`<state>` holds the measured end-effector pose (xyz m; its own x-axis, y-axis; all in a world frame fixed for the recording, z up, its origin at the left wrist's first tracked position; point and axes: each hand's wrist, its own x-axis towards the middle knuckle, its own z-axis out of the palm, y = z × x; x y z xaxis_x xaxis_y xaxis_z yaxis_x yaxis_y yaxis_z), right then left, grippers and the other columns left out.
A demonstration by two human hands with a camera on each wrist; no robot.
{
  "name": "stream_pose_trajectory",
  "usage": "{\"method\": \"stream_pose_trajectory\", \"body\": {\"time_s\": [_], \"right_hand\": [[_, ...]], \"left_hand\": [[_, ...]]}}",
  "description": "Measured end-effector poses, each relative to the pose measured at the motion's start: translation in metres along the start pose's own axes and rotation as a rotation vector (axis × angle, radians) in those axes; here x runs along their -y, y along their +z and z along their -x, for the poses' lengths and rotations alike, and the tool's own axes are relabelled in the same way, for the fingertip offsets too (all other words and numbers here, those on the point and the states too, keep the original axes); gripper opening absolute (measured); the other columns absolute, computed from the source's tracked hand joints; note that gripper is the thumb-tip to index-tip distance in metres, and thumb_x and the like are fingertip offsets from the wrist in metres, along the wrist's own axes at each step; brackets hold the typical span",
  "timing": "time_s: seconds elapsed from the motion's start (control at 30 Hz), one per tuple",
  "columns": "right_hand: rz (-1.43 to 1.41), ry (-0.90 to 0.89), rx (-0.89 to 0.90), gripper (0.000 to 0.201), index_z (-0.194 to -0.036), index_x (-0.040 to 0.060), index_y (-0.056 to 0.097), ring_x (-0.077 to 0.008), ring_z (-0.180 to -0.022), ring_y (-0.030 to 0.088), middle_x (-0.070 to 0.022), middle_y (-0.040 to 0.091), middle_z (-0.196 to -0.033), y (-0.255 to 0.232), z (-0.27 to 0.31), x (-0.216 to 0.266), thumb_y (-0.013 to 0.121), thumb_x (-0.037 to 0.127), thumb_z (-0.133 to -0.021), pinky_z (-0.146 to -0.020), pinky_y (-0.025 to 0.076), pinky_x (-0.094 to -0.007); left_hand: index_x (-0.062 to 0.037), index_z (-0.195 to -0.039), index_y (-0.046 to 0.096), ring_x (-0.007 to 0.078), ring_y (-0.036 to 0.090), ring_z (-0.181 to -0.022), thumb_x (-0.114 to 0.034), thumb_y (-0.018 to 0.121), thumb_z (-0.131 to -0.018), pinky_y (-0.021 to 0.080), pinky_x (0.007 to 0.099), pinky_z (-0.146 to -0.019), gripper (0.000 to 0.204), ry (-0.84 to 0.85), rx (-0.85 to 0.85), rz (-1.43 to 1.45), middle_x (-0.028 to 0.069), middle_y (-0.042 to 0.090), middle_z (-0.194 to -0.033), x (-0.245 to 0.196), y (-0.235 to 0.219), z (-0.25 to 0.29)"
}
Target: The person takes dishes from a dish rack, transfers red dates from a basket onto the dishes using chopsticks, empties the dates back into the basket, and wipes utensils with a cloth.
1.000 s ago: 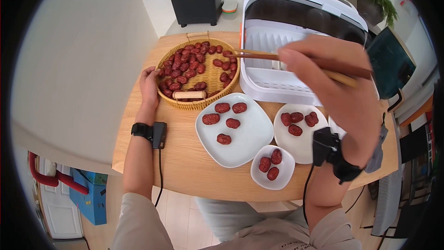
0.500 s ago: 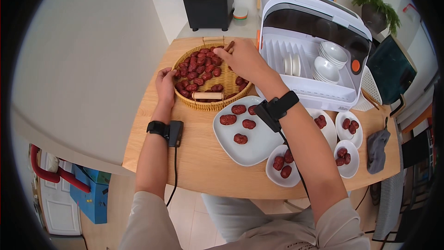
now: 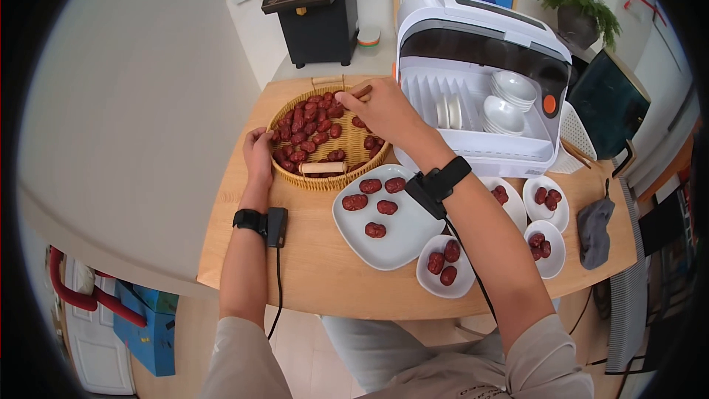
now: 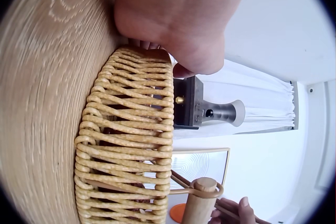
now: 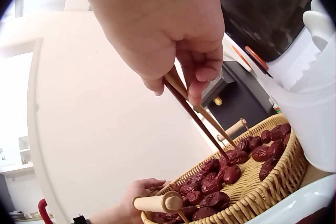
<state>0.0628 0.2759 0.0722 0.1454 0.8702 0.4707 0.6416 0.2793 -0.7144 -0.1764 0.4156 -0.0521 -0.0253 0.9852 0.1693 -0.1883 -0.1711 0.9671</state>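
Observation:
Dried red dates (image 5: 232,174) fill much of a round wicker basket (image 3: 317,183) with wooden handles on the table. My left hand (image 3: 258,155) grips the basket's left rim, its thumb at the top edge and its fingers against the outer wall. Over the far right part of the basket, my right hand (image 3: 388,112) holds a pair of wooden chopsticks (image 5: 196,119). Their tips point down among the dates, right at one near the far side in the right wrist view. I cannot tell whether they pinch it.
A square white plate (image 3: 402,244) with several dates lies before the basket. Further right are a small bowl (image 3: 427,283), a round plate (image 3: 518,216) and two small dishes (image 3: 560,212), all with dates. Behind stands a white dish cabinet (image 3: 473,149); a grey cloth (image 3: 595,233) lies far right.
My right hand has swung left from in front of the dish cabinet to the basket, chopsticks lowered among the dates. My left hand stays on the rim. The head view has shifted slightly.

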Motion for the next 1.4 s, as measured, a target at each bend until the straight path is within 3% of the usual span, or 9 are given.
{"method": "stream_pose_trajectory", "body": {"time_s": [0.1, 0.27, 0.4, 0.5, 0.57, 0.67, 0.87, 1.17, 1.4], "right_hand": [[-0.007, -0.027, 0.015, 0.033, -0.082, -0.0088, 0.067, -0.0403, -0.075, 0.065, -0.0264, 0.065, -0.075, 0.009, -0.007, -0.009, 0.069, 0.024, -0.085, -0.074, 0.053, -0.0428], [0.165, -0.087, 0.001, 0.031, -0.083, -0.0081, 0.069, -0.0404, -0.073, 0.065, -0.0268, 0.064, -0.074, 0.01, -0.005, -0.016, 0.067, 0.023, -0.086, -0.073, 0.053, -0.0418], [0.173, -0.113, 0.071, 0.027, -0.092, -0.0055, 0.071, -0.0289, -0.063, 0.064, -0.0227, 0.067, -0.074, -0.015, 0.011, 0.003, 0.067, 0.021, -0.088, -0.064, 0.052, -0.0347], [0.111, -0.143, 0.055, 0.025, -0.091, -0.006, 0.07, -0.0282, -0.061, 0.062, -0.0207, 0.067, -0.074, -0.058, 0.039, 0.04, 0.068, 0.019, -0.087, -0.062, 0.051, -0.0336], [0.01, -0.209, 0.004, 0.02, -0.088, -0.0063, 0.069, -0.025, -0.057, 0.057, -0.0165, 0.066, -0.071, -0.098, 0.072, 0.064, 0.069, 0.013, -0.086, -0.058, 0.047, -0.0313], [0.247, -0.46, -0.159, 0.012, -0.082, -0.0016, 0.069, -0.0271, -0.052, 0.057, -0.015, 0.062, -0.065, -0.176, 0.138, 0.097, 0.069, 0.01, -0.084, -0.051, 0.044, -0.0314], [0.514, 0.306, -0.319, 0.011, -0.09, -0.0071, 0.069, -0.0133, -0.061, 0.056, -0.01, 0.063, -0.07, -0.269, 0.27, 0.081, 0.066, 0.003, -0.086, -0.057, 0.043, -0.0251], [0.423, 0.486, -0.4, 0.013, -0.085, -0.0071, 0.066, -0.0084, -0.059, 0.046, -0.0054, 0.056, -0.067, -0.269, 0.303, 0.038, 0.066, 0.006, -0.088, -0.053, 0.037, -0.0256], [0.369, 0.018, -0.331, 0.013, -0.084, -0.0083, 0.067, -0.0137, -0.057, 0.054, -0.0092, 0.061, -0.067, -0.211, 0.217, 0.093, 0.067, 0.005, -0.085, -0.052, 0.039, -0.0262]], "left_hand": [[0.0012, -0.108, 0.056, 0.0166, 0.053, -0.099, -0.011, 0.058, -0.088, 0.045, 0.0292, -0.089, 0.024, 0.007, 0.003, 0.005, 0.0067, 0.057, -0.103, -0.002, 0.001, 0.0], [-0.0009, -0.104, 0.056, 0.0104, 0.05, -0.074, -0.01, 0.062, -0.086, 0.042, 0.0239, -0.067, 0.021, 0.005, -0.047, 0.029, 0.0023, 0.058, -0.09, -0.004, 0.004, 0.004], [-0.0004, -0.107, 0.056, 0.0166, 0.052, -0.099, -0.011, 0.059, -0.088, 0.045, 0.0291, -0.088, 0.022, -0.03, -0.008, -0.012, 0.0064, 0.057, -0.102, -0.005, 0.001, 0.003], [-0.0008, -0.106, 0.056, 0.0163, 0.052, -0.098, -0.011, 0.059, -0.089, 0.045, 0.0294, -0.088, 0.021, -0.016, 0.008, -0.032, 0.0063, 0.057, -0.101, 0.001, -0.003, -0.003], [-0.0018, -0.108, 0.055, 0.0116, 0.052, -0.078, -0.011, 0.061, -0.087, 0.044, 0.0239, -0.07, 0.023, 0.035, -0.011, 0.03, 0.0026, 0.057, -0.089, 0.006, -0.002, -0.005], [-0.0026, -0.108, 0.055, 0.0142, 0.055, -0.084, -0.011, 0.061, -0.088, 0.047, 0.0279, -0.075, 0.022, 0.003, 0.019, 0.029, 0.005, 0.059, -0.09, 0.005, -0.003, -0.006], [-0.0016, -0.106, 0.057, 0.0163, 0.056, -0.091, -0.011, 0.059, -0.089, 0.047, 0.0287, -0.082, 0.019, -0.02, 0.059, 0.05, 0.006, 0.06, -0.097, 0.017, -0.014, -0.022], [-0.0007, -0.108, 0.056, 0.0166, 0.056, -0.097, -0.011, 0.059, -0.09, 0.046, 0.0294, -0.087, 0.021, -0.03, 0.04, 0.017, 0.0071, 0.06, -0.102, 0.011, -0.01, -0.018], [0.0007, -0.105, 0.057, 0.0171, 0.054, -0.098, -0.008, 0.06, -0.087, 0.042, 0.0288, -0.091, 0.021, 0.036, -0.001, 0.024, 0.0072, 0.059, -0.1, 0.009, -0.005, -0.01]]}}
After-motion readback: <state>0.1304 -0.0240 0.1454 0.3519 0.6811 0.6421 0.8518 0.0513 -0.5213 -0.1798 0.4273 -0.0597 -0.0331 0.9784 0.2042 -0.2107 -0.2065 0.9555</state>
